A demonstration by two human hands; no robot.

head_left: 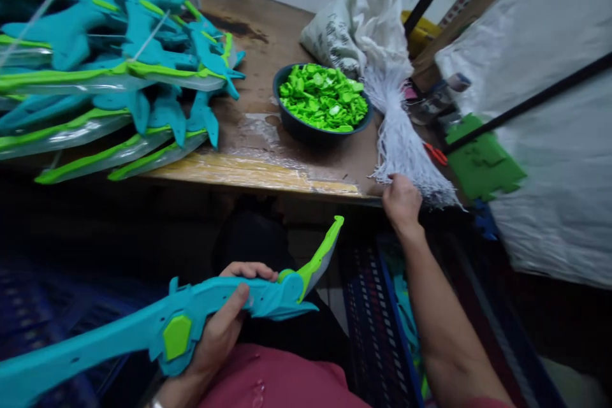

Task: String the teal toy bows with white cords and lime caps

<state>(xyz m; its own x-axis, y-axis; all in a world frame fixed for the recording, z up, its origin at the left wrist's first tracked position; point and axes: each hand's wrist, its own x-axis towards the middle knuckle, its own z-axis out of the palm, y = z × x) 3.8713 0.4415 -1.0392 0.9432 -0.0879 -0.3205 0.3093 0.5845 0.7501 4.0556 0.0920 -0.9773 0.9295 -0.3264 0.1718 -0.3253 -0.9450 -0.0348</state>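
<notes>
**Wooden counter, worn top: left hand on toy blade, right hand at string bundle**

Wooden counter (268,140), scuffed, with tape along its front edge. At its left end lies a stacked pile of toy blades (119,70), teal and lime, overhanging the front edge. Near the middle sits a dark bowl (287,121) heaped with small green plastic pieces (322,99). Toward the right end, a bundle of white strings (401,134) fans out from a white sack (363,13), loose ends at the front edge, probably so that single strands are easy to reach.

Left hand (217,335) holds one toy blade (268,296) below the counter's front edge, over the lap. Fingers (251,269) are wrapped round the body, thumb across the near face beside a green hexagon; this mid-body grip seems to balance the long piece, curved green tip up.

Right hand (401,201) touches the strings' loose ends. Its fingers are hidden behind the back of the hand, so I cannot tell whether they pinch a strand.

A green foam sheet (482,162) lies off the right end; a blue crate (373,306) stands below.
</notes>
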